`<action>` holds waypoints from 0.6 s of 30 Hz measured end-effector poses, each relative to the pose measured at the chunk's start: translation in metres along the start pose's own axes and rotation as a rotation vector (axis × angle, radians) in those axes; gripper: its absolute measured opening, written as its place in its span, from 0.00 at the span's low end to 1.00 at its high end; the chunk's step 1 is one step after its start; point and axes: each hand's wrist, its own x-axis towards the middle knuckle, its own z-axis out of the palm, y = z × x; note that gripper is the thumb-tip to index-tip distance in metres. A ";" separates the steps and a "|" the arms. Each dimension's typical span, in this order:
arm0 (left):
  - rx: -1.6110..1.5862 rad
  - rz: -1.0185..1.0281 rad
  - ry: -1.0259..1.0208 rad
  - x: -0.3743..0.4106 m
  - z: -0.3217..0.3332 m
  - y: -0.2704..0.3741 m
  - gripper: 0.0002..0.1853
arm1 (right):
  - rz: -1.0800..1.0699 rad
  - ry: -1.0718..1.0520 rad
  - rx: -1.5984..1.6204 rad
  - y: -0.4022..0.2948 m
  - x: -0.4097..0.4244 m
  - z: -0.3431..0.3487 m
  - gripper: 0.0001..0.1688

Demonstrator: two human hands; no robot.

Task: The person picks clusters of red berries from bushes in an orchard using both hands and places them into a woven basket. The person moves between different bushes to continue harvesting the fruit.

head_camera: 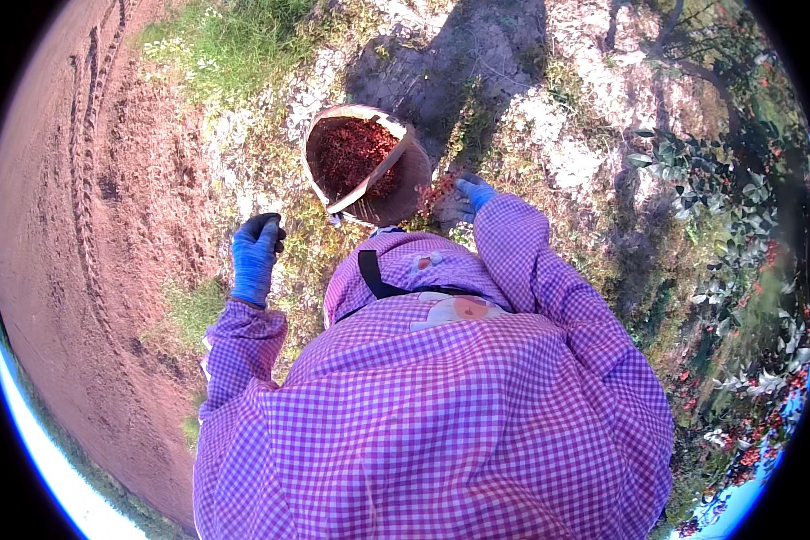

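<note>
A woven basket (408, 165) with a band-like handle across its top hangs or stands just before my body, partly filled with small red berry clusters (354, 152). At its right side is my right hand (471, 192) in a blue glove, with a loose bunch of red berries (435, 194) at its fingers; whether the fingers grip the bunch is unclear. My left hand (258, 246), in a blue glove with dark fingertips, is apart from the basket on its left, its fingers curled. Nothing plain shows in it.
Shrubs or trees with green leaves and red berries (769, 256) line the right side. Bare brown soil with wheel tracks (84, 155) lies on the left. Green weeds (236, 54) grow at the upper left, and dry grass and shadows cover the ground ahead.
</note>
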 end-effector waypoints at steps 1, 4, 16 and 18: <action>-0.010 0.001 -0.009 -0.001 0.000 -0.002 0.08 | 0.031 -0.001 0.059 -0.006 -0.001 -0.001 0.17; 0.026 0.017 -0.050 0.003 0.002 -0.005 0.08 | 0.067 -0.070 0.386 0.008 0.007 -0.022 0.15; -0.031 1.131 -0.809 -0.080 0.199 0.251 0.10 | -1.194 0.430 0.668 0.043 -0.237 -0.227 0.12; -0.012 1.342 -0.919 -0.145 0.216 0.307 0.12 | -1.427 0.624 0.635 0.040 -0.304 -0.246 0.11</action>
